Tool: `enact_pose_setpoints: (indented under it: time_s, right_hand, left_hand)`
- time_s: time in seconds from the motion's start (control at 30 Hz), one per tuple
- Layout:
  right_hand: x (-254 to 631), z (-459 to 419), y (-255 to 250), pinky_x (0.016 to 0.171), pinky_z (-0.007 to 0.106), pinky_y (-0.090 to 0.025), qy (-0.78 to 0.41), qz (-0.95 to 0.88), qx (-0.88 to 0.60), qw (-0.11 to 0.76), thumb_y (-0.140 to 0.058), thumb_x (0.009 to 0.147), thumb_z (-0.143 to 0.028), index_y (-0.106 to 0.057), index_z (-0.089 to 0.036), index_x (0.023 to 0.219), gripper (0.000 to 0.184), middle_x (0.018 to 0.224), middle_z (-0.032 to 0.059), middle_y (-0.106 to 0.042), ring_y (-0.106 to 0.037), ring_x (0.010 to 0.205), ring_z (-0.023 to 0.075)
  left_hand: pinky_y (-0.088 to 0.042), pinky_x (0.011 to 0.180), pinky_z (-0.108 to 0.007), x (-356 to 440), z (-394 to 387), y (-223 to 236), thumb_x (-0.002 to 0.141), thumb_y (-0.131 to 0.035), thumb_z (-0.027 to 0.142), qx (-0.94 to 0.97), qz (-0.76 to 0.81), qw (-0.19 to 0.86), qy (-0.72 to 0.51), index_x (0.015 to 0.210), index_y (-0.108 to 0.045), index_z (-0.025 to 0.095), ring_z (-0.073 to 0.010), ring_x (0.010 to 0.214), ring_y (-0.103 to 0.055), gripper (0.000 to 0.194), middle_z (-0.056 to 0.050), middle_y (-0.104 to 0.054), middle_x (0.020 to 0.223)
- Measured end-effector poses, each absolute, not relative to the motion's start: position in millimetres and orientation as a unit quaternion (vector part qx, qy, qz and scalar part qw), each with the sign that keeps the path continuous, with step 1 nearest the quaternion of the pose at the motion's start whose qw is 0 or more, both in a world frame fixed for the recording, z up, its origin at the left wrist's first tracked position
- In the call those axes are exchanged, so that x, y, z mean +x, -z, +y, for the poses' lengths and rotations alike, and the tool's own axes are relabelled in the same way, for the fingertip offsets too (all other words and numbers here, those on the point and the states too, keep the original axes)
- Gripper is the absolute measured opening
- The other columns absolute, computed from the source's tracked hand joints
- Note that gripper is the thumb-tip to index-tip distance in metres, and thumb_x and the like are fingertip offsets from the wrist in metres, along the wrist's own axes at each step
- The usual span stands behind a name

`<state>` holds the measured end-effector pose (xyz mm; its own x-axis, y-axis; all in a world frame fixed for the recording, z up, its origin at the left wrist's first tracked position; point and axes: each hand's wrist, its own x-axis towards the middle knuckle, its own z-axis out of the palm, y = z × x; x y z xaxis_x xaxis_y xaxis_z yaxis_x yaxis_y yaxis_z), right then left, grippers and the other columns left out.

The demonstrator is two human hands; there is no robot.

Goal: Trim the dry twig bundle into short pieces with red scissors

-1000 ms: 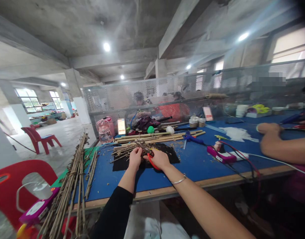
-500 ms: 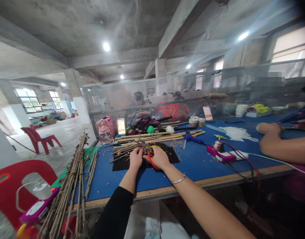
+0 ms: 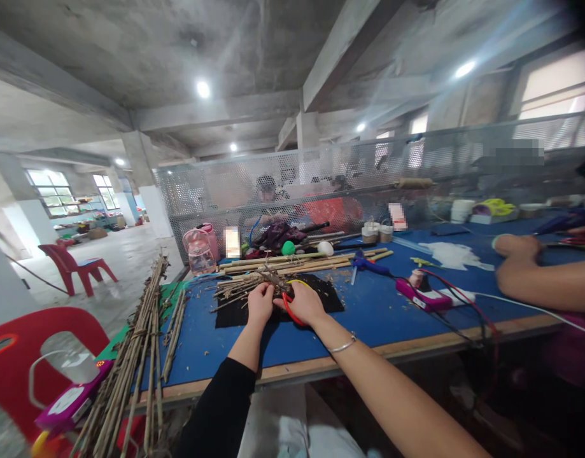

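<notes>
My right hand (image 3: 307, 304) is closed round scissors (image 3: 289, 308) with red and yellow handles. Their blades point away from me among dry brown twigs (image 3: 235, 289). Close beside it, my left hand (image 3: 260, 304) is pinched at the near side of the twigs, apparently on a thin twig; its fingertips partly hide what they grip. Both hands are over a black mat (image 3: 328, 294) littered with bits of twig. Just beyond the mat, long pale sticks (image 3: 340, 262) lie across the table.
A bundle of long stalks (image 3: 130, 356) overhangs the blue table (image 3: 363, 337) at left, near a red chair (image 3: 94, 324). A blue glue gun (image 3: 368, 264) and a purple power strip (image 3: 423, 296) with cords lie right. A co-worker's arm (image 3: 545, 273) rests farther right. Mesh partition (image 3: 197, 191) behind.
Almost nothing differs. Both hands stay at the twigs with the scissors, and the view has shifted very slightly.
</notes>
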<state>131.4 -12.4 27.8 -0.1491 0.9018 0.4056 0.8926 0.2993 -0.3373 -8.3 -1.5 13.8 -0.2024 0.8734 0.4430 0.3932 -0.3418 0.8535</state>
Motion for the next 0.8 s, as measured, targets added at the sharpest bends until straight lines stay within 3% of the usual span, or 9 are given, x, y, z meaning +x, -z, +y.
enact_pose_setpoints:
  time_s: [0.33,0.57,0.8]
  right_hand:
    - [130.3,-17.8,-34.7,0.068,0.028,-0.041,-0.051,-0.746,-0.619,0.241,-0.048,0.068,-0.066,-0.056,-0.022,0.092,0.051,0.088,0.0049,-0.065,-0.060,0.085,0.0225]
    - [132.8,-15.6,-34.2,0.067,0.028,-0.041,-0.059,-0.743,-0.627,0.228,-0.047,0.068,-0.067,-0.060,-0.023,0.090,0.051,0.087,0.0070,-0.066,-0.061,0.083,0.0224]
    - [133.7,-11.0,-29.6,0.066,0.029,-0.041,-0.048,-0.742,-0.631,0.221,-0.042,0.069,-0.069,-0.060,-0.022,0.087,0.053,0.086,0.0080,-0.066,-0.062,0.082,0.0231]
  left_hand:
    - [-0.038,0.062,-0.024,-7.6,-5.8,-17.8,0.074,-0.049,0.033,0.590,0.546,0.206,-0.559,0.071,-0.066,0.017,-0.0152,0.063,-0.053,0.024,-0.004,-0.064,0.067]
    - [-0.039,0.069,-0.027,-8.7,-4.4,-17.6,0.074,-0.051,0.032,0.585,0.552,0.197,-0.561,0.076,-0.068,0.016,-0.0178,0.070,-0.056,0.023,-0.006,-0.067,0.075]
    - [-0.037,0.064,-0.026,-8.2,-4.8,-18.0,0.075,-0.048,0.033,0.582,0.565,0.192,-0.553,0.071,-0.065,0.016,-0.0160,0.065,-0.054,0.025,-0.005,-0.064,0.068]
